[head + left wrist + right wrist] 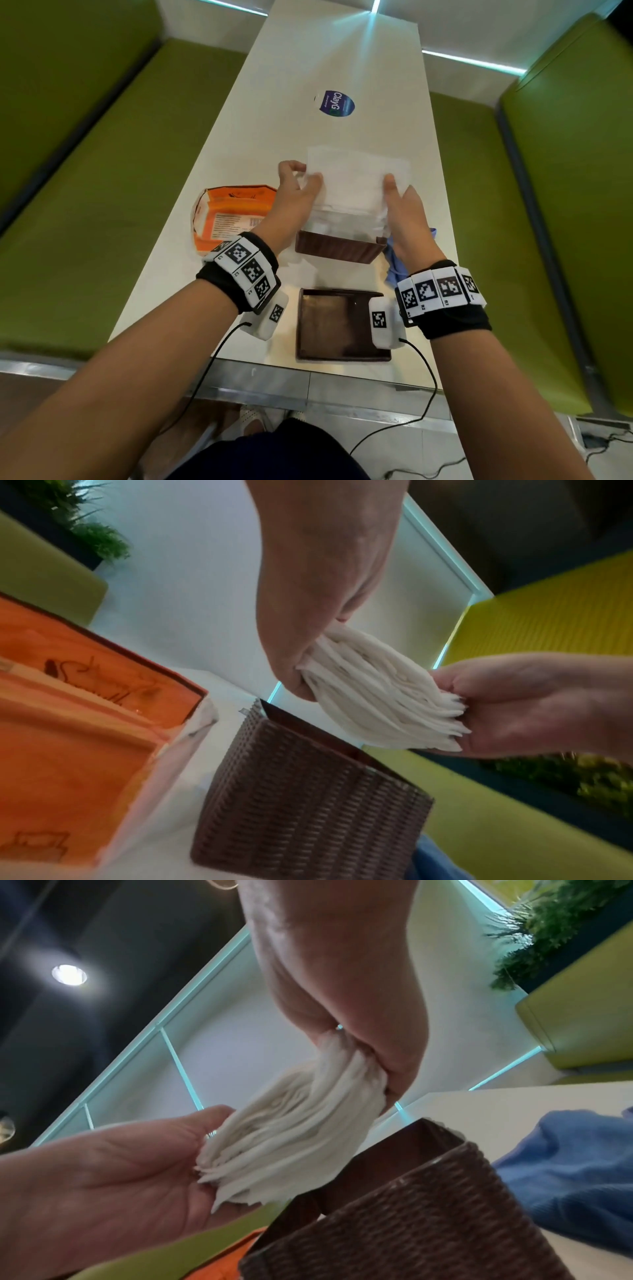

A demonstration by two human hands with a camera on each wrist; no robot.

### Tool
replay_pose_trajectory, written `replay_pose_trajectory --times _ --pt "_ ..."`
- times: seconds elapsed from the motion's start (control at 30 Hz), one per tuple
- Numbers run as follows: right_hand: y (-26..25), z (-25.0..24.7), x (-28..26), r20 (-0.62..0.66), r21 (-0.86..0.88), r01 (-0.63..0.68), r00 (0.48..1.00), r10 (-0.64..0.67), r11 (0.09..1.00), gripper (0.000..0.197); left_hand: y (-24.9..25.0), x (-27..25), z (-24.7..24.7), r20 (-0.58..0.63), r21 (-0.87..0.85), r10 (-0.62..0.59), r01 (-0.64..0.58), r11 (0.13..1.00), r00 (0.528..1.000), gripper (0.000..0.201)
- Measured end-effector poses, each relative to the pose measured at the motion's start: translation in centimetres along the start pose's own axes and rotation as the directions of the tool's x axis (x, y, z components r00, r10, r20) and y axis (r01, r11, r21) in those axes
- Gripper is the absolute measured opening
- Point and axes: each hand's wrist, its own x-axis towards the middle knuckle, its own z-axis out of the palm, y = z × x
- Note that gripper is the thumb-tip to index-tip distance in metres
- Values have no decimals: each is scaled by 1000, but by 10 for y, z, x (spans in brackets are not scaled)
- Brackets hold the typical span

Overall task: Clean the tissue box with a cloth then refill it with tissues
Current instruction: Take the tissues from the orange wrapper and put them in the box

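Holding a thick stack of tissues (356, 178) between them, the left hand (296, 193) and right hand (406, 209) each grip one short end, fingers and thumb curled round the edge. In the wrist views the stack sags and fans slightly between the two grips, so it is a loose bundle, not a firm block.

The brown woven tissue box (339, 248) stands open on the worktop (342, 61) directly below the stack and a little nearer the person. From the head view the stack's long axis runs left to right, the same way as the box's long side, so I judge that the coming move is mainly a straight lowering, with a small pull toward the near side. Both hands are about equally close to the box, one over each end.

The box's lid (334, 325) lies flat on the worktop, nearer still, apart from the box. A blue cloth (394, 263) lies just right of the box, and the opened orange tissue packet (226, 216) lies to its left. With the cloth set aside, the wiping appears to be done and the refill under way.
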Motion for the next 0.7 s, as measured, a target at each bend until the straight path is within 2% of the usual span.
replay_pose_trajectory --times 0.07,0.17,0.27,0.37,0.43,0.47,0.53,0.6,0.7 --pt "4 -1 2 18 -33 -7 1000 7 999 57 -2 -3 4 -2 17 28 -28 999 1000 33" --pt "6 -1 -3 99 8 -2 995 1 1000 59 -3 -8 8 -41 34 70 -68 997 997 42" --pt "6 -2 -4 43 64 47 998 -50 997 58 -5 -7 6 -8 50 111 -111 993 994 44" --pt "1 -3 -13 -58 -74 254 964 -258 964 54 -6 -5 6 64 137 149 -157 978 987 42" --pt "3 -3 -16 -25 -179 406 909 -416 896 53 -6 -2 7 47 158 129 -135 978 991 45" --pt "6 -4 -13 20 -232 437 895 -445 869 52 -7 -1 6 31 152 100 -104 983 994 47" --pt "10 -7 -6 124 -320 425 905 -408 847 49 -8 1 4 27 116 42 -45 992 999 47" --pt "13 -12 0 208 -319 381 922 -327 868 40 -8 1 0 51 85 -5 1 996 999 45" --pt "14 -18 6 335 -379 378 907 -256 844 45 -7 -2 -1 93 220 -6 -15 975 996 45"
